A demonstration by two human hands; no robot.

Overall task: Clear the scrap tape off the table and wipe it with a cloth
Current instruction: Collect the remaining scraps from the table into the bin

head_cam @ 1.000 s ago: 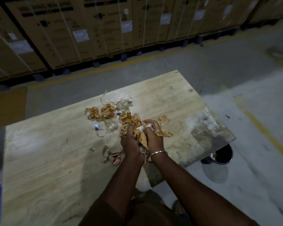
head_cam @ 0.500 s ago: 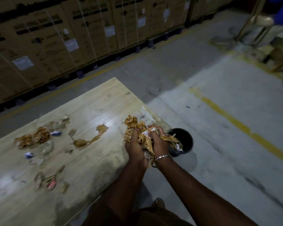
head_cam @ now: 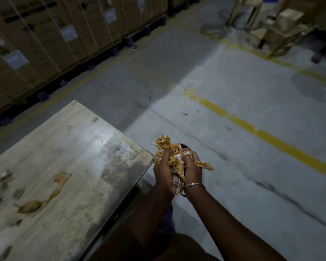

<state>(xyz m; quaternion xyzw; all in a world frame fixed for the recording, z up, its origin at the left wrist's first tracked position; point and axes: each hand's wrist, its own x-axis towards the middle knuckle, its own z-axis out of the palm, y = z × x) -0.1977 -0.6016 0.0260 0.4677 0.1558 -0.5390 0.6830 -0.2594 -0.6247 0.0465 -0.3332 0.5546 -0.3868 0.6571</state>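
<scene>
A crumpled wad of brown scrap tape (head_cam: 170,153) is held between both hands, just past the table's right corner and above the floor. My left hand (head_cam: 163,174) grips its left side and my right hand (head_cam: 193,169) grips its right side, a bangle on that wrist. Directly under the hands a small part of a black bucket (head_cam: 183,146) shows; the rest is hidden. The wooden table (head_cam: 73,166) fills the lower left. More brown tape scraps (head_cam: 38,202) lie on it near the left edge, blurred.
Strapped cardboard cartons (head_cam: 64,34) on pallets line the far side. Yellow floor lines (head_cam: 262,136) cross the grey concrete on the right. A plastic stool (head_cam: 245,10) and stacked boxes (head_cam: 279,29) stand at the top right.
Both hands carried the tape wad off the table to the right, past its corner and over the black bucket. The view swung right with them.
</scene>
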